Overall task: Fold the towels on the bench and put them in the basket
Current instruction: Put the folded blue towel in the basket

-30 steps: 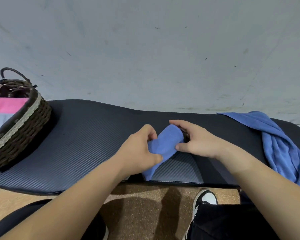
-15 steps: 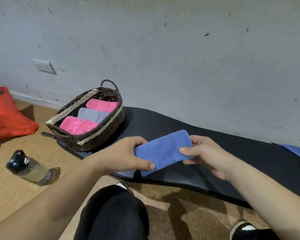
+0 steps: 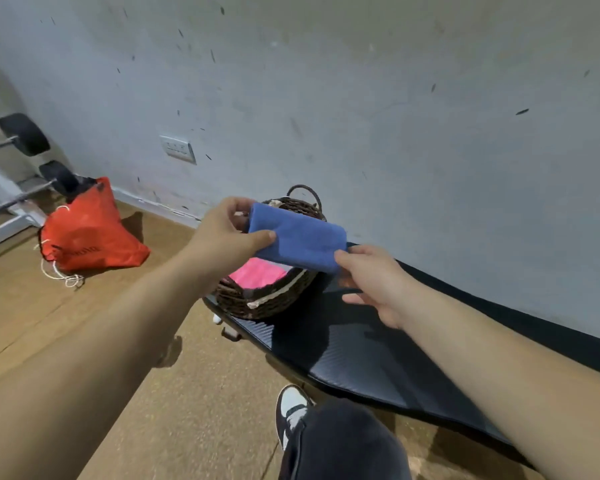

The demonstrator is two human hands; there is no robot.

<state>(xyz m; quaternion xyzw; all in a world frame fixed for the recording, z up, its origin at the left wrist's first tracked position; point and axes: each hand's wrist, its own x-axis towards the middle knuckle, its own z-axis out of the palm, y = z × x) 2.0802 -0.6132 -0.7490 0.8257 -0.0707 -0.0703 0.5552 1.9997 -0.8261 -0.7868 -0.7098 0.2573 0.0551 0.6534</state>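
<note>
Folded blue towel (image 3: 297, 245) over basket (image 3: 274, 303)

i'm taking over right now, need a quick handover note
Left hand: pinches the left end of the folded blue towel.
Right hand: pinches its right end.
The towel is held in the air over the basket, which sits on the bench with a pink towel inside.
Done: this towel is folded.
Left: lower it into the basket; the bench's right end is out of frame, so check there for more.
</note>
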